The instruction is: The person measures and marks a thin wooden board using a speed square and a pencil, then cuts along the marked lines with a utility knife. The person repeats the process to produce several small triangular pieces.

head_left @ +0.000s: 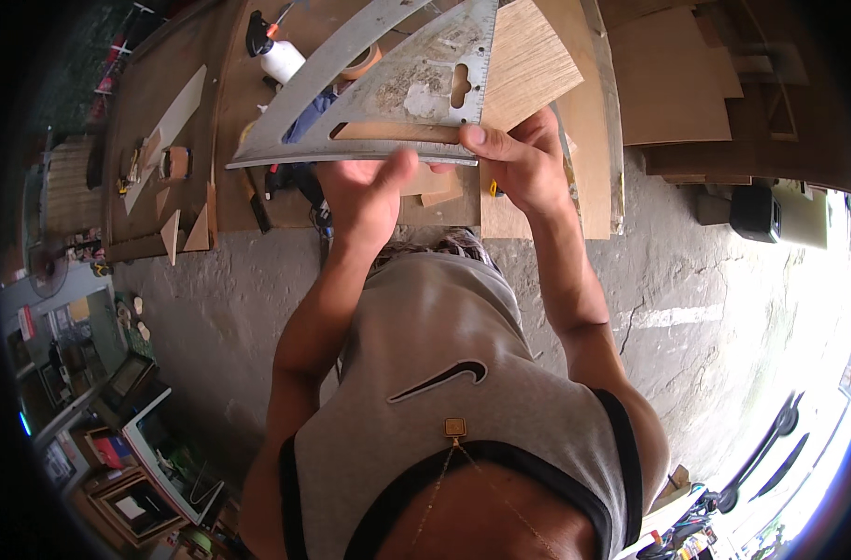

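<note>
Square point(402, 93) first: we see this grey metal triangle, with its long curved slot and its dirty face, raised above the table point(234, 56), its straight ledge turned to the near side. The right hand point(528, 163) grips its near right corner, thumb laid on the metal and the fingers mostly behind; a flat wood piece point(535, 61) shows just beside the far right edge of the metal, touching that hand. The left hand point(362, 191) is at the near ledge with its palm up and thumb raised against it; its fingers pass underneath, so we cannot tell how far they are closed. Beyond the metal, on the far left, we find a white spray bottle point(281, 61) with a black and orange head. A brown tape roll point(363, 63) and a dark blue cloth point(309, 119) show partly through the slot. Between the forearms, a small wood scrap point(438, 198) lies near the table's near edge, while a plank point(591, 177) runs along the right. Well to the left, on another brown surface, we see a pale strip point(175, 110) and a small block point(175, 164).
</note>
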Demonstrator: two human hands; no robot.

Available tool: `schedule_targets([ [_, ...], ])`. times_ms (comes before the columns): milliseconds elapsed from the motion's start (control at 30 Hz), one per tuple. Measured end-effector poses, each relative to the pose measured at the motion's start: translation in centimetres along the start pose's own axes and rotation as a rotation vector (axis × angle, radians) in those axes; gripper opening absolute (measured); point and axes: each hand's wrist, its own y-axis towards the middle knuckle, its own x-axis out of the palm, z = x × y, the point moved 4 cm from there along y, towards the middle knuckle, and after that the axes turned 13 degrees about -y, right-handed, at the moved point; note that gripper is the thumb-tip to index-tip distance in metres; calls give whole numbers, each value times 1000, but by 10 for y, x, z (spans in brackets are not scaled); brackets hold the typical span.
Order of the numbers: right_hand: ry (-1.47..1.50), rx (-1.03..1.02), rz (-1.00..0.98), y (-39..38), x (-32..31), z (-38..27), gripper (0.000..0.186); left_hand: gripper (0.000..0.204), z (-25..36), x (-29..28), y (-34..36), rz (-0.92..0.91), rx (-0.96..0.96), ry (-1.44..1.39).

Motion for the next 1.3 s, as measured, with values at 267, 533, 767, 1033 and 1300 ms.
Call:
schedule_targets([
  [267,35,38,-3,7,11,-19,28,51,17,-7,5,-73,-20,-36],
  [533,-124,-15,-1,2,20,-35,21,65,23,-3,6,-22,57,-64],
  [767,-109,-1,-4,1,19,-40,21,55,29,-6,2,-98,45,28],
  [1033,-81,-13,-1,-1,15,-35,22,52,26,-10,3,-74,124,40],
  [1300,-29,19,0,-3,17,-25,24,40,27,-16,-1,-53,119,57],
])
